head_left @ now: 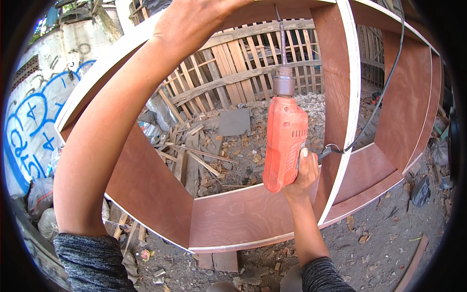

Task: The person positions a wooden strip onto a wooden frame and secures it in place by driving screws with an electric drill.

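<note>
My right hand [306,170] is wrapped round the handle of an orange-red power drill [287,141], which points upward. Its long thin bit [282,41] rises from the grey chuck [283,82] to the underside of the top board [262,13] of a reddish-brown plywood frame; whether the tip has entered the wood I cannot tell. Up at that board's near edge lies my left hand [194,22], its fingers cut off by the picture's top. An upright divider [335,87] with a pale edge stands right of the drill, and the bottom board [243,214] runs below it.
A black cable [384,92] hangs over the frame's right part and runs toward the drill. Behind stands a wooden slat fence [243,63]; scrap wood [189,158] litters the ground. At left are a wall with blue graffiti [29,117] and several filled bags [41,194].
</note>
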`<control>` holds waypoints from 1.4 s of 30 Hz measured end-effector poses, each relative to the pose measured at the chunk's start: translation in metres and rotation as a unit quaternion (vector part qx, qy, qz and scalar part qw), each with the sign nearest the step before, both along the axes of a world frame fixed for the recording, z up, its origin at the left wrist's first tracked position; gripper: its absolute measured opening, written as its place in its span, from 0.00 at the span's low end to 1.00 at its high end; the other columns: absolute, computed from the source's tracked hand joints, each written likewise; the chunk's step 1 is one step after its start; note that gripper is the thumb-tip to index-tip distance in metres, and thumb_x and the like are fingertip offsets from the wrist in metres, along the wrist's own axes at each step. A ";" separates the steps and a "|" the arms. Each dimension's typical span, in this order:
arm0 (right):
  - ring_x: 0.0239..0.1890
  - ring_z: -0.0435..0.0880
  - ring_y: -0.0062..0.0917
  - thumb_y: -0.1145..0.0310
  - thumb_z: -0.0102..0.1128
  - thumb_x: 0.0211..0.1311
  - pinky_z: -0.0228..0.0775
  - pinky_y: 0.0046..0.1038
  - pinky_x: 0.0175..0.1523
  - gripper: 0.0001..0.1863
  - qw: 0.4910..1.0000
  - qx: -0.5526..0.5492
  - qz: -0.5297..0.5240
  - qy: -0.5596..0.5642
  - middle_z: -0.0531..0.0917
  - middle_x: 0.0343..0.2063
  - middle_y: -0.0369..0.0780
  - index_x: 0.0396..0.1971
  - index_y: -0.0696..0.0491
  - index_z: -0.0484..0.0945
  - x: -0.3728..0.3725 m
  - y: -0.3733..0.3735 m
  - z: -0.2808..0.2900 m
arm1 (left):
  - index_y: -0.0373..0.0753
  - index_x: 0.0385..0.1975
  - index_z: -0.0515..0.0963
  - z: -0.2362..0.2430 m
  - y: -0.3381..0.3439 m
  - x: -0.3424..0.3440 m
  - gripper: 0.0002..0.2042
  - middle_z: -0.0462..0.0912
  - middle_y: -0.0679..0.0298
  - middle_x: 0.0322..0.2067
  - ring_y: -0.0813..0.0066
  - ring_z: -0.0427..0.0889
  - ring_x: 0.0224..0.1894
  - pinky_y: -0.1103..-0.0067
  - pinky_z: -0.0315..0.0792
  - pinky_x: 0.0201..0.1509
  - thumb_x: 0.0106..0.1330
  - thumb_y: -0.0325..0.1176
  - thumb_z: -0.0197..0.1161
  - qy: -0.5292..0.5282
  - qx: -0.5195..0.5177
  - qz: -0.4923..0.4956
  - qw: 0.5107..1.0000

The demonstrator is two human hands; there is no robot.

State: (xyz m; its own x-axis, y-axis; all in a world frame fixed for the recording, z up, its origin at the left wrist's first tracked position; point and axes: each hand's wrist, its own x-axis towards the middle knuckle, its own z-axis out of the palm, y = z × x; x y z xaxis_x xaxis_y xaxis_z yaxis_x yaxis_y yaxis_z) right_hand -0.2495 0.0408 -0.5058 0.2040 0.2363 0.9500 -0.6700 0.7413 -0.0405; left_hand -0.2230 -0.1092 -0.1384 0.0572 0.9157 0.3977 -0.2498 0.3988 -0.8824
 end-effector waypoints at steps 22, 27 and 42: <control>0.31 0.81 0.38 0.63 0.69 0.64 0.66 0.39 0.35 0.35 1.000 0.005 0.006 -0.007 0.82 0.36 0.45 0.68 0.50 0.63 0.002 0.000 0.001 | 0.44 0.61 0.69 0.000 0.000 -0.001 0.28 0.76 0.52 0.51 0.59 0.80 0.52 0.69 0.77 0.54 0.59 0.23 0.64 0.001 0.002 0.004 1.000; 0.31 0.81 0.39 0.63 0.69 0.64 0.66 0.39 0.34 0.35 1.000 0.002 0.004 -0.004 0.82 0.36 0.46 0.68 0.50 0.63 0.000 0.000 0.000 | 0.44 0.61 0.69 0.002 -0.001 -0.003 0.28 0.77 0.52 0.50 0.59 0.80 0.51 0.69 0.78 0.53 0.59 0.23 0.63 0.004 -0.007 -0.002 1.000; 0.32 0.81 0.38 0.64 0.70 0.63 0.66 0.39 0.35 0.37 1.000 -0.002 0.005 0.004 0.82 0.36 0.45 0.69 0.49 0.62 -0.001 -0.001 0.001 | 0.45 0.64 0.68 0.002 -0.002 -0.007 0.30 0.76 0.49 0.54 0.57 0.80 0.52 0.68 0.79 0.54 0.59 0.23 0.64 0.001 0.012 0.015 1.000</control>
